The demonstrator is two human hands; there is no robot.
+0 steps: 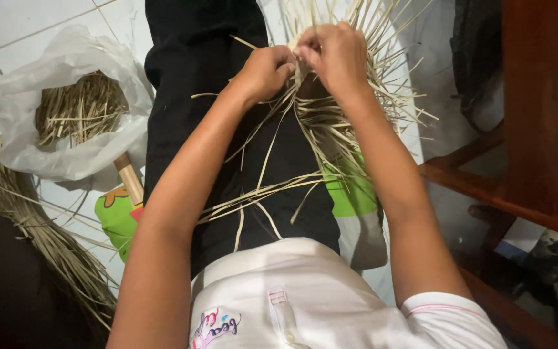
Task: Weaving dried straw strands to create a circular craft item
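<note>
The left hand (266, 70) and the right hand (337, 55) meet at the centre of a woven straw piece (330, 110) held over the person's lap. Both hands are closed in a pinch: the fingertips of each press on the same few pale strands at the point where the hands touch. Which strand each finger controls cannot be told, as the knuckles hide the contact point.

The woven straw piece lies directly under and beyond the hands. Its loose strands radiate outward from the pinch point; the longest run back toward the person's body, across the black trousers (195, 97), with their long axis pointing from the hands toward the white shirt (292, 291). Neither hand is clearly nearer; both sit at the hub.

To the left of the woven straw piece, a white plastic bag (66, 136) lies open on the tiled floor (33, 26), holding short straw cuttings. Nearer the person than the bag, a long bundle of straw (27, 220) curves along the floor. A green cushion (119, 223) shows beneath the legs. To the right of the woven straw piece stands dark wooden furniture (537, 110).
</note>
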